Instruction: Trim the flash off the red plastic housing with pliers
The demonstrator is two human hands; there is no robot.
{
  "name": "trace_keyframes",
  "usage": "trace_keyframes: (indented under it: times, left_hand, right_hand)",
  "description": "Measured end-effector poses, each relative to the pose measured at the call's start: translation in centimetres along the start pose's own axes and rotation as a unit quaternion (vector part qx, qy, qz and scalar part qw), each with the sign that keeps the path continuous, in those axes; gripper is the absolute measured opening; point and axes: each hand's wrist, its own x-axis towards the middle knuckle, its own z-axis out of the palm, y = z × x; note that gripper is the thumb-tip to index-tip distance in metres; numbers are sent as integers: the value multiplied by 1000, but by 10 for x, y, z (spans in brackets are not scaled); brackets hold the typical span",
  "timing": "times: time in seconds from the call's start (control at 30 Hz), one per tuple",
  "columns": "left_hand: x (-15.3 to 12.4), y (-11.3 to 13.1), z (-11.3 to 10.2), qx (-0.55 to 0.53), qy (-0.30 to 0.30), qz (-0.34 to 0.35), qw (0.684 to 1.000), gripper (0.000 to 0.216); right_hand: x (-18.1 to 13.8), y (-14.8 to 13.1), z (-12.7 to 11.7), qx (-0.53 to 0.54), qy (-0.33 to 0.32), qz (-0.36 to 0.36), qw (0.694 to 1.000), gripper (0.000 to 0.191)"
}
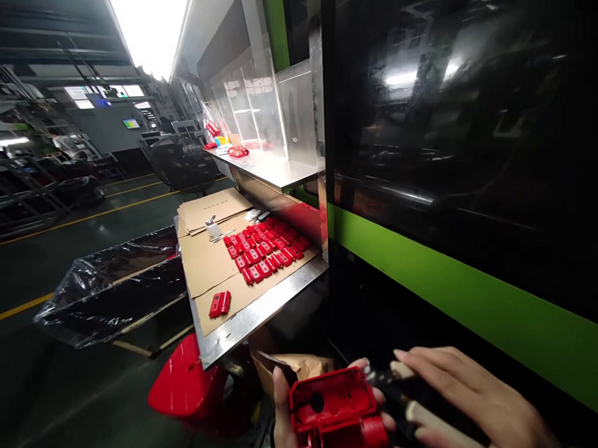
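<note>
At the bottom edge, the left hand (pixel 285 414) wraps closed around a red plastic housing (pixel 335 409), held low in front of the body. The right hand (pixel 474 401) lies just right of it, fingers curled over what seems a dark-handled tool (pixel 423 409) pointing left at the housing. Beyond, up-left, the desk (pixel 263 317) carries cardboard and rows of small red parts (pixel 265 248).

Small plastic parts (pixel 265 248) lie in rows on cardboard (pixel 207 266) on the desk (pixel 263 317); a lined box (pixel 110 289) stands left, a shelf (pixel 272 166) behind.
</note>
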Motion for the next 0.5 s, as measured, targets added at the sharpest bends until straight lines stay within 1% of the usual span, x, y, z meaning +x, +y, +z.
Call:
trace_keyframes:
  times: [0.03, 0.07, 0.1, 0.13, 0.23, 0.27, 0.33, 0.4, 0.5]
  left_hand:
    - [0, -1, 0, 1, 9, 0, 1000, 95]
    - [0, -1, 0, 3, 19, 0, 1000, 93]
    - [0, -2, -1, 5, 28, 0, 1000, 91]
    - [-1, -2, -2, 6, 35, 0, 999, 90]
    - [-1, -2, -6, 24, 75, 30, 996, 81]
    - [-2, -1, -9, 36, 93, 49, 994, 76]
    - [-3, -1, -17, 52, 117, 82, 988, 67]
    - [-4, 0, -26, 40, 121, 86, 988, 58]
    - [-6, -1, -38, 6, 123, 72, 990, 48]
  right_hand:
    - [8, -4, -1, -35, -3, -69, 997, 44]
    - [16, -9, -2, -61, -11, -119, 991, 44]
    - [24, -13, -1, -78, -24, -150, 985, 43]
    - [30, -16, 0, -86, -39, -165, 982, 41]
    - [44, -25, 4, -83, -66, -160, 981, 36]
    - [47, -27, 5, -80, -74, -152, 982, 36]
    - [49, -30, 8, -69, -69, -146, 984, 40]
    - [50, -32, 11, -58, -63, -142, 986, 44]
    - [50, -34, 16, -47, -53, -145, 987, 34]
